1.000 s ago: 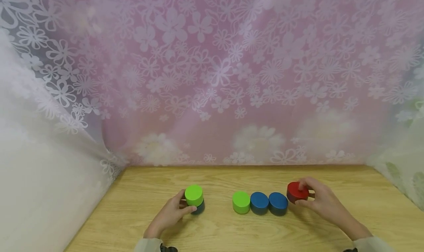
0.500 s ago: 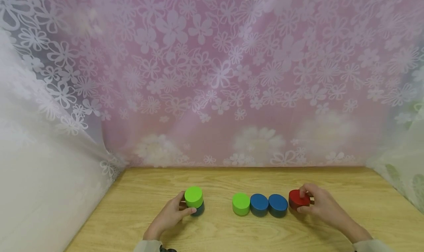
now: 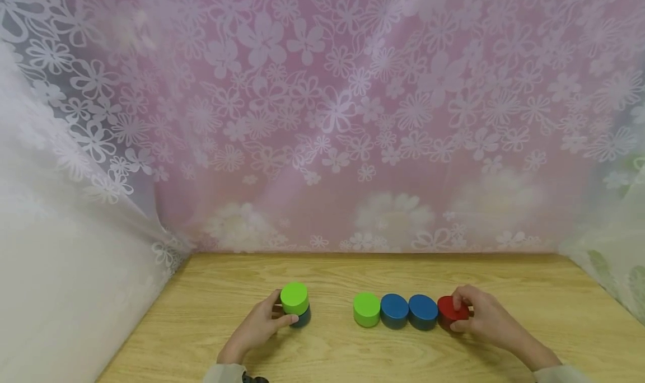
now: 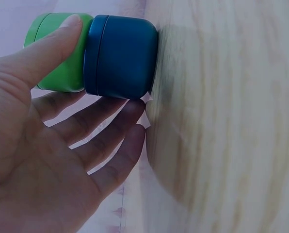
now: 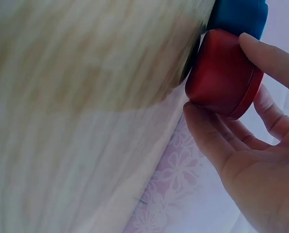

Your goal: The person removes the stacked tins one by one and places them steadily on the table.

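At the left of the table my left hand [image 3: 256, 326] grips a round lime-green tin [image 3: 294, 298], which is stacked on a dark blue tin [image 3: 303, 318]. In the left wrist view the thumb lies across the green tin [image 4: 59, 68], and fingers reach under the blue tin [image 4: 122, 58], whose base meets the table. My right hand [image 3: 492, 322] pinches a red tin [image 3: 447, 311] between thumb and fingers at the right end of a row. The right wrist view has the red tin [image 5: 222, 70] standing against a blue tin [image 5: 235, 15].
The row holds a second green tin [image 3: 366, 309], then a blue tin [image 3: 394, 311] and another blue tin [image 3: 423, 312], side by side. The wooden table [image 3: 332, 355] ends at a pink flowered curtain [image 3: 322, 148]. White sheeting [image 3: 60, 271] closes the left side.
My right hand has lowered the red tin toward the near side and moved it left against the end blue tin. The left hand and its stack stay put.
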`<state>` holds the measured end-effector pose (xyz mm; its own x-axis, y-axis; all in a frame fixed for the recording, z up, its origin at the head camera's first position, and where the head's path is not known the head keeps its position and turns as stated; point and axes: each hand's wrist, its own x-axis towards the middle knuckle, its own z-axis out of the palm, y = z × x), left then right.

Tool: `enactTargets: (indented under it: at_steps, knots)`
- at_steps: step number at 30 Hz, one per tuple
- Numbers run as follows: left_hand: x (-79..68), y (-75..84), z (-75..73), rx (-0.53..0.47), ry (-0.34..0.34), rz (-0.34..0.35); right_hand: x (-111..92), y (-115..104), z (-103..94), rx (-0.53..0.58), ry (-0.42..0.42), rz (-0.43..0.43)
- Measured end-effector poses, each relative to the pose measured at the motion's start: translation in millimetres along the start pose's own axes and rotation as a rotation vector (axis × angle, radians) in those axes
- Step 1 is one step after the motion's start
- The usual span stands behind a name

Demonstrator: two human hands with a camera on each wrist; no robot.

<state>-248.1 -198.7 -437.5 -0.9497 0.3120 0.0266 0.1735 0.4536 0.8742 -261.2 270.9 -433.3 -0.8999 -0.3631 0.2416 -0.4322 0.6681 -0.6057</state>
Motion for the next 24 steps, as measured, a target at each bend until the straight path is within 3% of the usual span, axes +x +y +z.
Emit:
enactTargets:
  at_steps: [17, 24]
  knots:
    - [-0.1, -1.2, -0.8, -0.01, -0.013, 0.018, -0.4, 4.3, -4.2, 0.038, -0.066, -0.085]
    - [0.5, -1.0, -1.3, -0.01, -0.018, 0.018, 2.1, 1.2, -9.4, 0.126, -0.115, -0.038]
